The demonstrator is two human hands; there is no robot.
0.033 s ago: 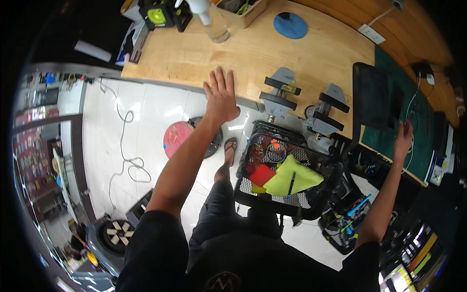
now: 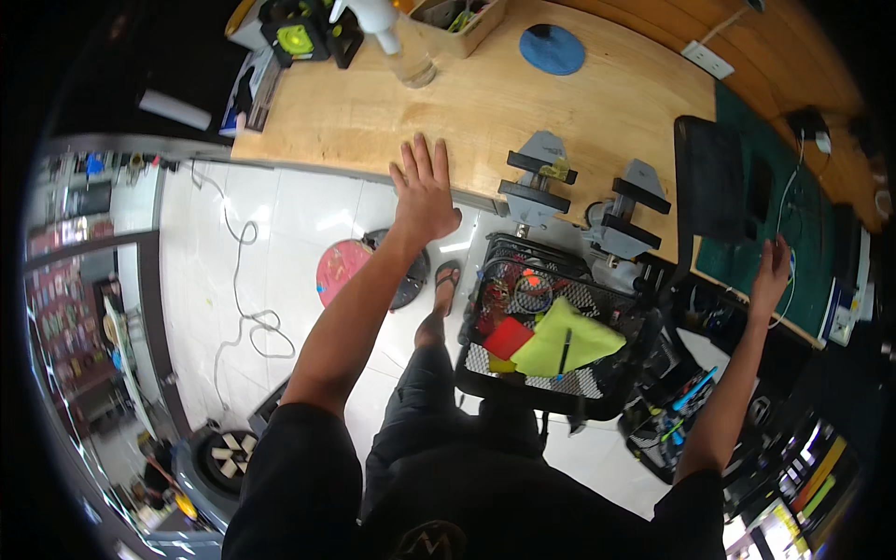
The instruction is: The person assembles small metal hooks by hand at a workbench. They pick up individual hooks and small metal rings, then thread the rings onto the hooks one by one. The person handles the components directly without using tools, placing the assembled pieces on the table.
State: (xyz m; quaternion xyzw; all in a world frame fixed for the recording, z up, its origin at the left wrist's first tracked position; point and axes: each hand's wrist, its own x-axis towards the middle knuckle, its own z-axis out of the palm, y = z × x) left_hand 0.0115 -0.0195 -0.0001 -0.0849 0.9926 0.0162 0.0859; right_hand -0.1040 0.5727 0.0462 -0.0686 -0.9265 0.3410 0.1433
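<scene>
While my left hand (image 2: pixel 427 200) spreads, holding nothing, over the front edge of the workbench (image 2: pixel 327 107), my right hand (image 2: pixel 771 268) is by the green mat (image 2: pixel 810 297), its grasp unclear to me; nothing looks begun.

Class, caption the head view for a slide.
Left hand spread at the wooden bench, right hand by a green mat, lime cloth in a black mesh basket.

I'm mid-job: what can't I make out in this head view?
All in the head view:
Black mesh basket's contents beneath the lime-green cloth: hidden by the cloth.
Clear, white-headed plastic spray bottle's top: cut off by the upper edge.
Left grip's palm: hidden by its own back.
Right grip's contact with the flat green mat: too small to tell.
</scene>
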